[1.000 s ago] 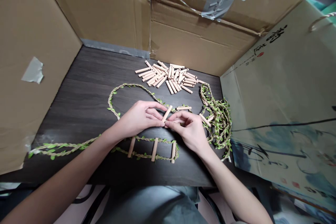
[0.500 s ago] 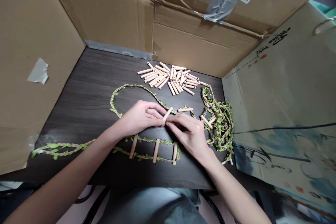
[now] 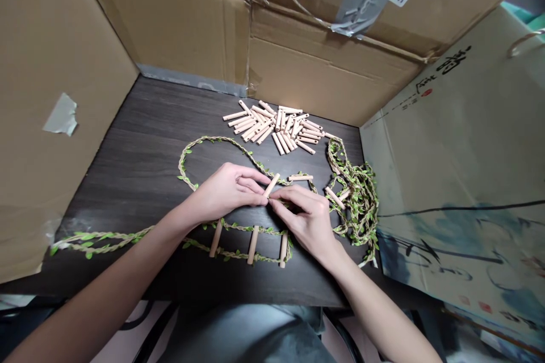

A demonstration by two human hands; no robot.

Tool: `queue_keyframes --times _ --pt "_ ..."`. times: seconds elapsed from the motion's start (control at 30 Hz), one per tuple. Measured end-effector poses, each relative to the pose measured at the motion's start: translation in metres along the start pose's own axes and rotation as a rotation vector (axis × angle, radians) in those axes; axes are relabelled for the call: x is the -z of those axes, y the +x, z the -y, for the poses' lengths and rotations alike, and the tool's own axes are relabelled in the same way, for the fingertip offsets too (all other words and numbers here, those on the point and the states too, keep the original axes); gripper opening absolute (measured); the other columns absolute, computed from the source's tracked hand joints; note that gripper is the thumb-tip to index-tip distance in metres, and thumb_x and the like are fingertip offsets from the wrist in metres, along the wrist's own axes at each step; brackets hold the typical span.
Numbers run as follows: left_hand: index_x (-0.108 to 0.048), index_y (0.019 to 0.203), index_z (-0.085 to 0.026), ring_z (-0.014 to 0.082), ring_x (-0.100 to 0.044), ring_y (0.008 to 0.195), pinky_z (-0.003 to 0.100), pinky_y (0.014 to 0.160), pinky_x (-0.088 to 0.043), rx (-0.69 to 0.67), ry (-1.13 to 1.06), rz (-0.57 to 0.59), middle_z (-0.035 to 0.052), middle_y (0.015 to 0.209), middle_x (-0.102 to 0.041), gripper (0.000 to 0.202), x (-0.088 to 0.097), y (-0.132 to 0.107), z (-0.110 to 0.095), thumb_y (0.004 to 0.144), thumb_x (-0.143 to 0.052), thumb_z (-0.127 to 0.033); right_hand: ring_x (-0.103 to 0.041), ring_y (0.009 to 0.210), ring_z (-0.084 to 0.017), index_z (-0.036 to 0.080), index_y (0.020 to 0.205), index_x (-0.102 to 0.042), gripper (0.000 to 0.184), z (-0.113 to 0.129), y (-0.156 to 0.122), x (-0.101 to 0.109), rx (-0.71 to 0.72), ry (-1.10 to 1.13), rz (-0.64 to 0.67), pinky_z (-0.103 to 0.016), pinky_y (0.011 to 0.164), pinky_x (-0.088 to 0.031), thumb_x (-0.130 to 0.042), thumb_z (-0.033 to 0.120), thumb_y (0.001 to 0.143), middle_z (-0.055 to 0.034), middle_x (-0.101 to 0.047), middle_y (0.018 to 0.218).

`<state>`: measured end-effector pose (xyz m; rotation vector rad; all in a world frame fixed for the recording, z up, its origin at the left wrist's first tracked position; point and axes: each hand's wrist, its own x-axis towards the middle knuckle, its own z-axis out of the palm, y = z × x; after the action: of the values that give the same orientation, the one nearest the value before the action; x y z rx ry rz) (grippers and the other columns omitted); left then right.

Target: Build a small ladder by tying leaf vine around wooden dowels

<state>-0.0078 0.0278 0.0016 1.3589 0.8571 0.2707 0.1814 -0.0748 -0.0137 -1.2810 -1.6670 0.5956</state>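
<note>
My left hand (image 3: 227, 187) is closed, its thumb and fingers holding a short wooden dowel (image 3: 272, 184) tilted up to the right. My right hand (image 3: 310, 218) pinches close to the dowel's lower end; what lies between its fingertips is hidden. Behind both hands, a leafy braided cord (image 3: 183, 161) curves in a loop across the table. Nearer me lies a small rope ladder, where several dowel rungs (image 3: 252, 245) join two strands of the same cord. Another dowel (image 3: 300, 178) rests on cord just beyond my right hand.
A pile of loose drilled dowels (image 3: 255, 125) lies at the back of the dark table (image 3: 140, 125). On the right, a tangled heap of leafy cord (image 3: 364, 193) holds a few dowels. Cardboard walls (image 3: 191, 34) stand left and behind; a printed paper bag (image 3: 460, 153) stands right.
My right fingertips have shifted very slightly at the dowel's lower end. The dowel and my left hand stay practically in place.
</note>
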Motion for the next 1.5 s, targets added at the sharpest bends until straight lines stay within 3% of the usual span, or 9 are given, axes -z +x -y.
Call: queue_keyframes --times 0.37,1.1,1.37,1.5 --pt "-0.074 0.114 -0.013 0.0225 -0.079 0.087 0.029 0.081 -0.064 -0.013 0.002 -0.018 0.0077 0.091 -0.083 0.049 -0.001 0.002 0.002 0.072 -0.089 -0.032 -0.072 0.076 -0.017 0.020 0.095 -0.077 0.004 -0.002 0.002 0.005 -0.157 -0.010 0.028 -0.028 0.073 -0.056 -0.075 0.019 0.092 -0.0032 -0.079 0.090" --pt "-0.075 0.108 -0.014 0.0204 -0.079 0.081 0.028 0.078 -0.063 0.018 -0.027 0.011 0.0052 0.084 -0.082 0.044 0.001 0.002 -0.001 0.068 -0.089 -0.023 -0.067 0.074 -0.017 0.021 0.085 -0.075 0.009 -0.002 0.001 -0.003 -0.144 0.040 0.025 -0.029 0.072 -0.051 -0.069 0.019 0.092 -0.0025 -0.075 0.082" --pt "-0.073 0.113 -0.014 0.0212 -0.079 0.087 0.029 0.083 -0.063 0.007 -0.047 0.042 0.0081 0.093 -0.082 0.050 0.007 -0.001 0.000 0.069 -0.091 -0.028 -0.067 0.077 -0.017 0.020 0.091 -0.074 0.006 -0.004 0.000 -0.005 -0.112 0.051 0.015 -0.029 0.074 -0.052 -0.069 0.019 0.093 -0.0033 -0.075 0.087" --pt "-0.076 0.106 -0.014 0.0191 -0.077 0.085 0.025 0.076 -0.061 -0.008 0.033 0.120 0.0082 0.095 -0.082 0.035 0.015 -0.007 -0.010 0.079 -0.083 -0.035 -0.068 0.078 -0.017 0.021 0.091 -0.074 0.008 -0.001 0.002 -0.003 -0.099 0.010 0.003 -0.029 0.075 -0.054 -0.067 0.019 0.094 -0.0034 -0.076 0.087"
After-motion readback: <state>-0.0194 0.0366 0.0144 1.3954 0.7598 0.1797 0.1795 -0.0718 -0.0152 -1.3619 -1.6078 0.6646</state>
